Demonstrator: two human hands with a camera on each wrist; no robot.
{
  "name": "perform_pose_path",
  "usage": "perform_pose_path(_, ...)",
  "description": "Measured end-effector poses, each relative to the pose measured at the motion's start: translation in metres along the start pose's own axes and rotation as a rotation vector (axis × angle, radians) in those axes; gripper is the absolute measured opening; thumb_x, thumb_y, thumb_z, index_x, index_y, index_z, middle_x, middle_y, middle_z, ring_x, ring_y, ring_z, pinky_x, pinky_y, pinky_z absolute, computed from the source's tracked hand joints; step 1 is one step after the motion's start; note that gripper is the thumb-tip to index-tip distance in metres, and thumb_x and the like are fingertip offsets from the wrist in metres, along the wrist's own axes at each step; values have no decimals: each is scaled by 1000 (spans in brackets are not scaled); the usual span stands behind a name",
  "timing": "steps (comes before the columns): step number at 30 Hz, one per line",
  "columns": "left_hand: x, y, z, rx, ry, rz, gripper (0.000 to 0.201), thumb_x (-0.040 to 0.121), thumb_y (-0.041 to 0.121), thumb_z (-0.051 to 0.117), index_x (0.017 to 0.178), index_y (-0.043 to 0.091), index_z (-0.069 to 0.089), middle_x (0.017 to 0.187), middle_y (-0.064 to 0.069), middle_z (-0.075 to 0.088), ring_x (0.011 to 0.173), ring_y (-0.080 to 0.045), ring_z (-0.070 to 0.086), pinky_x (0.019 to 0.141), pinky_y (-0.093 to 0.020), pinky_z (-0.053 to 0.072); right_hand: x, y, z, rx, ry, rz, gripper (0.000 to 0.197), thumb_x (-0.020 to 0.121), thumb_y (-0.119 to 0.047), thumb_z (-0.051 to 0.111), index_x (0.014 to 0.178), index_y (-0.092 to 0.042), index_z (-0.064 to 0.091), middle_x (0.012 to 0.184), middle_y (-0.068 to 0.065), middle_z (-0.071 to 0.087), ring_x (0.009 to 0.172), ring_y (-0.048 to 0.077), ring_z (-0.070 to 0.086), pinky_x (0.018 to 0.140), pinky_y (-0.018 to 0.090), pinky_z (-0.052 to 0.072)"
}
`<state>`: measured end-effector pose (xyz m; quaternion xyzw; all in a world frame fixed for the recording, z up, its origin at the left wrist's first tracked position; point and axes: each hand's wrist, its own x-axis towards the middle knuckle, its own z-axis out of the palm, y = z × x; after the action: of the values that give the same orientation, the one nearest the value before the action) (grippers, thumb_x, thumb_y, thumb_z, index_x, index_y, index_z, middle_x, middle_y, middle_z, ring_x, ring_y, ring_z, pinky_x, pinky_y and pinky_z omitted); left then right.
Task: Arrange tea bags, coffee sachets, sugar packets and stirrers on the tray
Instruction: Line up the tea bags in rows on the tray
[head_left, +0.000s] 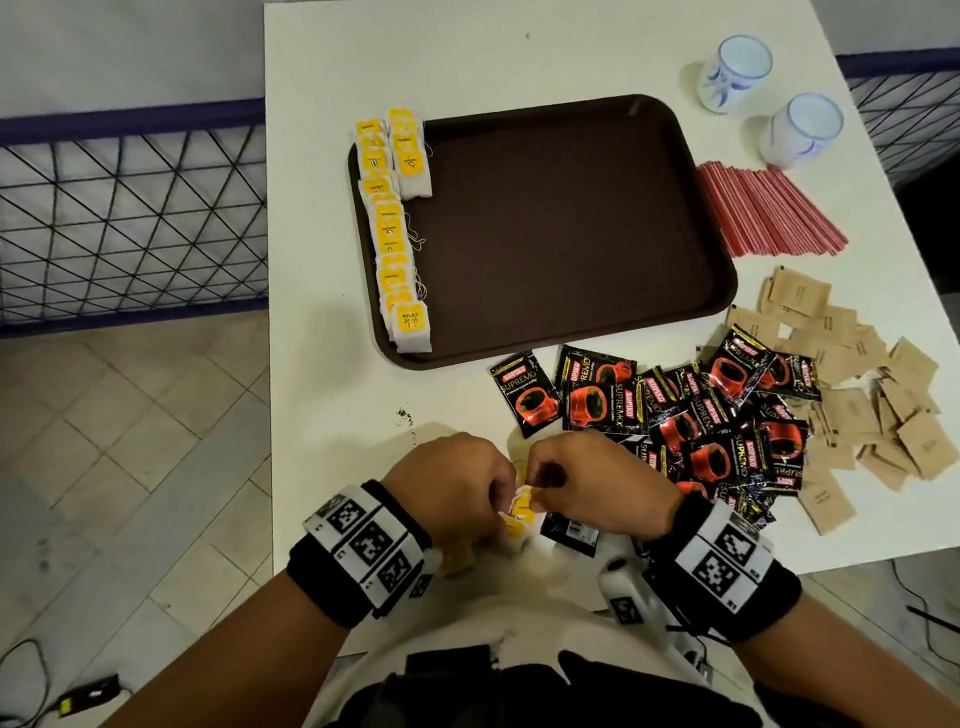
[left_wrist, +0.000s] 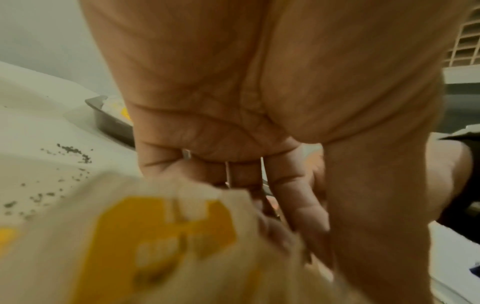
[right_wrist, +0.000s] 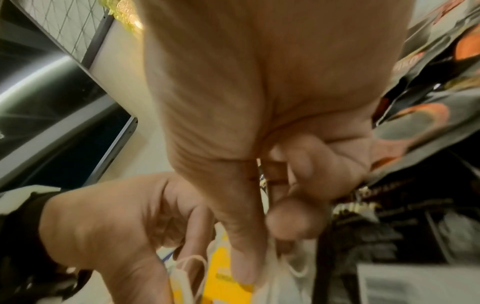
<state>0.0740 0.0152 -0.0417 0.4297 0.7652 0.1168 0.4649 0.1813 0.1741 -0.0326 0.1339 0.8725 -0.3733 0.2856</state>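
A yellow tea bag (head_left: 521, 512) sat between the two hands at the near edge of the table. The left hand (head_left: 449, 486) and the right hand (head_left: 597, 480) were close together, and both pinched that tea bag with bent fingers. In the right wrist view, a loop of white string (right_wrist: 193, 265) hung by the bag.

More tea bags (head_left: 392, 228) lay in a long row down the left side of the brown tray (head_left: 571, 223), and a short second row lay next to it at the far end. The rest of the tray was bare brown.

The coffee packets (head_left: 691, 415), black and red, made a messy heap just in front of the tray, to the right of the hands. The brown sugar packets (head_left: 872, 395) were spread out beside that heap, farther right. The red stirrers (head_left: 769, 208) lay in a neat bunch touching the tray's right edge. Two white cups (head_left: 769, 98) with blue marks stood behind them.

The table (head_left: 467, 47) was white. Some dark crumbs (head_left: 405, 415) lay on it near the left hand. To the left, a blue fence (head_left: 130, 218) with crossed wires stood over a floor (head_left: 130, 441) of pale tiles. A black cord (head_left: 21, 670) lay on the floor.
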Motion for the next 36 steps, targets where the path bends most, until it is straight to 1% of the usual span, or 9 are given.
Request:
perform_pose_path(3,-7,1,-12,-137,18,36,26,64,42,86,70,24,68,62,17,62,60,-1,57,60,-26,49,-2,0,-14,136,-29,20,15,78,-21,84,78,-21,69,69,-10,66,61,0,61,58,17,47)
perform_pose_path(7,-16,2,-31,-299,56,84,22,67,30,87,68,19,68,70,12,69,66,-6,64,65,-31,53,-6,-2,-35,206,-44,28,18,76,-20,86,78,-19,68,65,-3,70,54,13,66,60,35,55)
perform_pose_path(10,-18,-3,-43,-417,92,77,24,69,28,86,68,17,64,72,0,70,65,-18,64,64,-37,52,-6,-3,-47,209,-53,26,19,74,-21,87,78,-16,69,73,4,73,60,19,70,65,37,57)
perform_pose_path(14,-17,-13,-55,-467,115,62,20,76,20,82,72,18,62,73,-6,70,64,-25,61,71,-45,54,-3,0,-54,303,-74,-6,17,76,-21,85,76,-19,69,84,11,75,66,33,70,65,50,57)
perform_pose_path(17,-15,-19,-58,-463,149,59,19,77,22,81,77,21,62,76,-8,71,75,-34,66,77,-49,53,-1,2,-54,310,-47,-1,19,84,-19,79,78,-15,61,82,11,76,63,32,71,53,39,53)
perform_pose_path(21,-11,-22,-62,-464,196,75,17,80,20,79,83,22,63,77,2,72,73,-20,67,79,-44,56,4,2,-55,412,-27,22,18,91,-6,68,85,-4,51,68,19,72,63,35,72,53,41,53)
perform_pose_path(30,19,-41,-137,-326,459,89,10,87,13,70,89,22,66,77,8,71,63,-3,64,71,-34,57,43,-6,-88,649,59,-26,6,90,10,62,93,7,58,80,24,73,79,31,75,68,31,62)
perform_pose_path(33,38,-48,-177,-207,579,88,8,87,17,71,87,23,67,82,10,67,63,7,59,65,-19,46,71,-14,-111,619,147,-71,4,91,9,61,94,10,58,79,26,72,69,22,73,61,27,59)
perform_pose_path(36,64,-57,-211,-126,626,61,8,84,15,70,85,23,69,81,9,66,71,1,61,69,-19,47,106,-24,-130,614,242,-109,4,92,5,61,91,3,58,79,30,70,65,26,71,51,27,55)
